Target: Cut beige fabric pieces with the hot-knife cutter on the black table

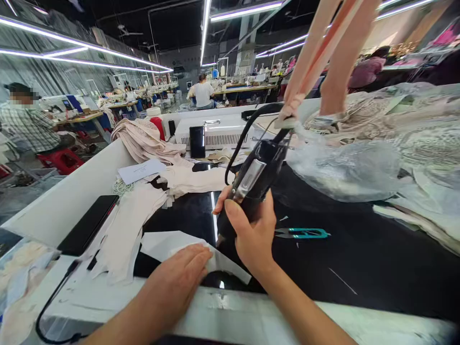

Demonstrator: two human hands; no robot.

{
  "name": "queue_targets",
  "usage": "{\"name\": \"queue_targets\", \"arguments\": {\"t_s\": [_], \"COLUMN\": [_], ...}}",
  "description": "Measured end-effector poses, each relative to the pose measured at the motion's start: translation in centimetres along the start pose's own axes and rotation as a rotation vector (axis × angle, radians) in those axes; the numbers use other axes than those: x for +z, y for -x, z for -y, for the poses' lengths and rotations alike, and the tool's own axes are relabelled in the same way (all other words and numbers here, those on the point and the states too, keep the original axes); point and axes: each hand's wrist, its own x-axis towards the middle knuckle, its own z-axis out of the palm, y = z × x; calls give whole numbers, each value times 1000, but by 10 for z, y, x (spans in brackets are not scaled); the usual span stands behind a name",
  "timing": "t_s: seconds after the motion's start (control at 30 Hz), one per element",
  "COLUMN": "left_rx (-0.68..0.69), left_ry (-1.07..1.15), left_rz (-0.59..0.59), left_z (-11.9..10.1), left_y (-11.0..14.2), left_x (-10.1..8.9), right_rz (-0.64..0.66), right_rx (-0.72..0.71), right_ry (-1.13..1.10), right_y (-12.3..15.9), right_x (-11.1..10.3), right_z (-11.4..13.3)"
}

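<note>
My right hand (255,230) is wrapped around a black corded hand tool (257,170) with a silver metal plate on its side. The tool is tilted, and its lower end is mostly hidden by my hand. Pink fabric strips (309,57) are tied at its top, where the black cord also enters. My left hand (179,275) lies flat with its fingers stretched on a white pattern-like piece (230,266) on the black tabletop (359,258). Just right of my right hand rest turquoise thread snips (305,233).
Cream fabric pieces (125,230), a black power bank-like slab (89,225) and a paper slip (141,171) lie left. Behind stand a phone (197,142) and a white vented box (223,132). Plastic-wrapped fabric (352,167) is piled right. Other people sit farther off.
</note>
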Motion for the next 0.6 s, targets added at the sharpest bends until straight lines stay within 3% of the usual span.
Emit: {"name": "queue_targets", "arguments": {"t_s": [0.13, 0.23, 0.47, 0.6], "left_rx": [58, 28, -176, -183], "left_ry": [31, 4, -114, -193], "left_rz": [99, 154, 147, 162], "left_z": [21, 24, -12, -27], "left_y": [0, -7, -36, -47], "left_x": [-6, -11, -10, -6], "right_rz": [24, 2, -78, -95], "right_rx": [24, 30, 45, 37], "right_ry": [205, 282, 53, -9], "right_y": [-8, -10, 9, 16], "right_x": [-16, -25, -40, -47], "right_z": [20, 31, 41, 43]}}
